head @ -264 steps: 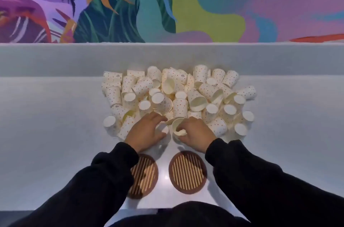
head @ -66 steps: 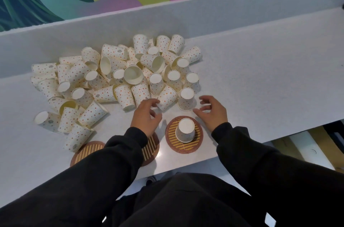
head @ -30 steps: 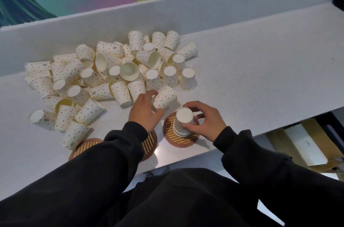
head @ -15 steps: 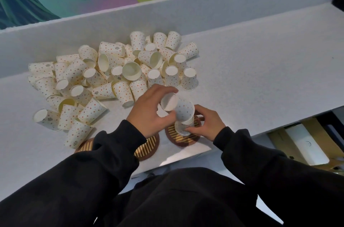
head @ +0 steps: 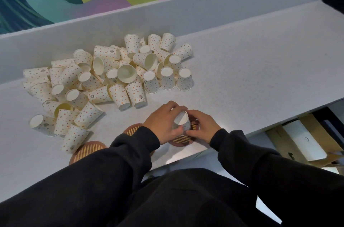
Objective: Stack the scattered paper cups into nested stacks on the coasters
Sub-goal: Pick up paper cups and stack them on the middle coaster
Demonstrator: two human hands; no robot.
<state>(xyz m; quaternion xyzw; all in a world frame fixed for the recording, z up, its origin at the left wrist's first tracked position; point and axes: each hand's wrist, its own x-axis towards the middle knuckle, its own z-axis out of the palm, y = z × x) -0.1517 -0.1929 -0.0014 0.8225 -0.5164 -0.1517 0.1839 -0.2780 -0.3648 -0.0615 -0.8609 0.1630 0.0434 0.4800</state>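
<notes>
A small stack of dotted paper cups (head: 182, 122) stands upside down on the right coaster (head: 183, 140), a round brown disc with pale slats. My left hand (head: 163, 122) grips the top cup of that stack from the left. My right hand (head: 202, 127) holds the stack's lower part from the right. A pile of scattered cups (head: 111, 77) lies farther back on the white counter (head: 242, 77). The middle coaster (head: 133, 130) is mostly under my left sleeve. The left coaster (head: 87, 152) is bare.
A raised white ledge (head: 186, 10) runs behind the pile, under a colourful mural. The counter's front edge is close to the coasters. Below it on the right are cardboard boxes (head: 305, 139). A few cups (head: 55, 124) lie just beyond the left coaster.
My left hand picked a cup from the pile's front edge, carried it over the right coaster and lowered it onto the stack there. My right hand stayed on the stack.
</notes>
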